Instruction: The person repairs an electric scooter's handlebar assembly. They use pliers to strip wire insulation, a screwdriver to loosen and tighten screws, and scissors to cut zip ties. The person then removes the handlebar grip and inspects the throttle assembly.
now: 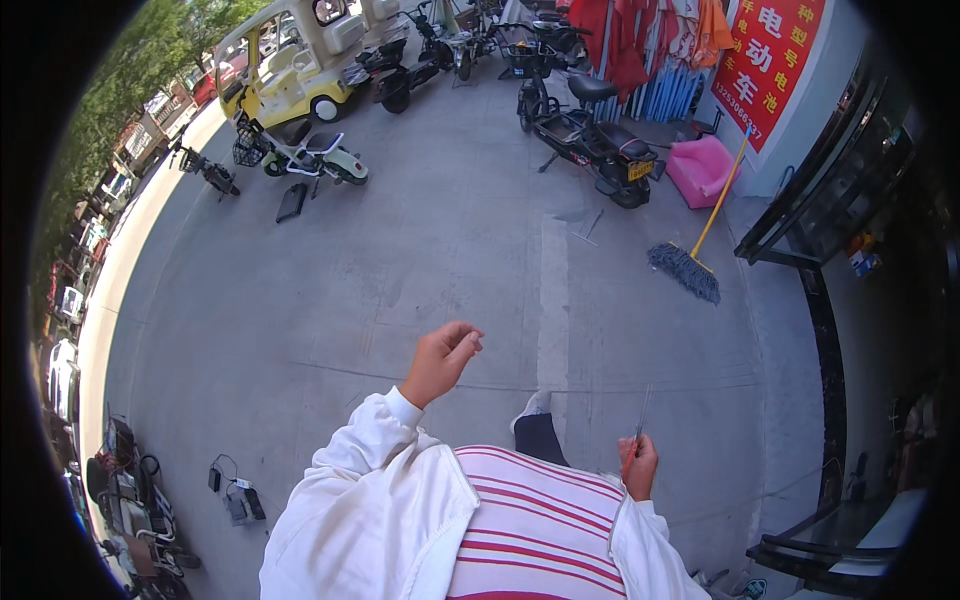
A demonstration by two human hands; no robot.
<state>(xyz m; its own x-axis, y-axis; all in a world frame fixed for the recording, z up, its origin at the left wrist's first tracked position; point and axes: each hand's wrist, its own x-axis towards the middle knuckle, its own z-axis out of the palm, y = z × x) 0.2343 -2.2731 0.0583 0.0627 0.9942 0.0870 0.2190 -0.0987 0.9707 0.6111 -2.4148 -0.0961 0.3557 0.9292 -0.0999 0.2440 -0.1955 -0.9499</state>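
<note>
My left hand (445, 358) is raised over the pavement in front of me, fingers curled with the thumb close to their tips; anything between them is too small or hidden to make out. Low at the right, beside my striped shirt, my right hand (639, 465) is closed on a thin metal tool (643, 408) with what looks like a reddish part, its slender tips pointing up. My shoe (532, 408) shows on the ground between the two hands.
Scooters (590, 140) and a yellow three-wheeler (275, 90) stand ahead. A mop (683, 270) lies near a pink armchair (700, 170) and glass doors (800, 210) at right. More bikes (135, 510) and black devices with cables (240, 500) are at lower left.
</note>
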